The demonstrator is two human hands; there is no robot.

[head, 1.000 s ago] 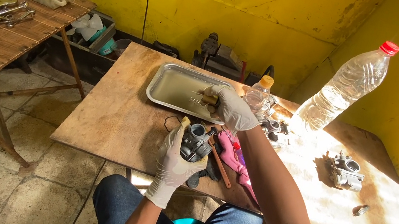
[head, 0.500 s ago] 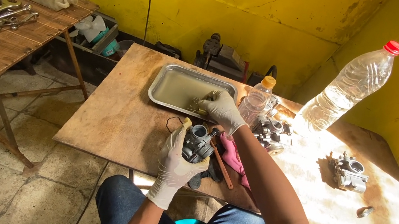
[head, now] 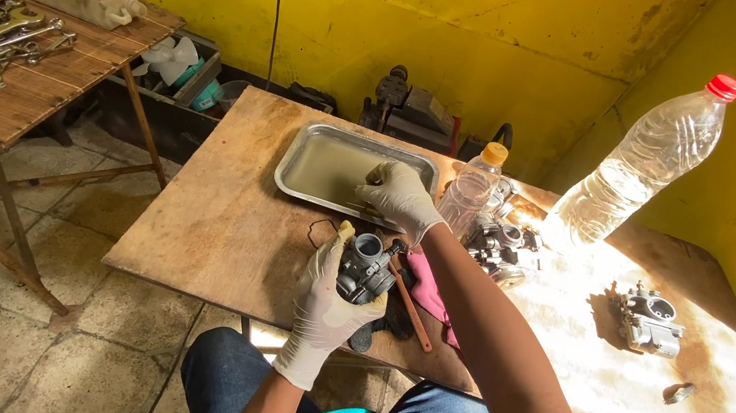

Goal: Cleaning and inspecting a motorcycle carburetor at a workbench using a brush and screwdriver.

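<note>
Both of your white-gloved hands are busy: your left hand (head: pixel 324 301) is clamped around the grey metal carburettor (head: pixel 364 271) held above the wooden table (head: pixel 216 221), while your right hand (head: pixel 397 197) rests closed-fingered inside the shallow steel tray (head: pixel 306 161), so work looks midway.

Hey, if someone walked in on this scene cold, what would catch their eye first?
Probably the two white-gloved hands at the middle of the wooden table: the left hand grips a grey carburetor, while the right hand reaches into a shallow metal tray of cloudy liquid. Next, the big clear bottle with a red cap standing in the sunlight at the right, against bright yellow walls.
</note>
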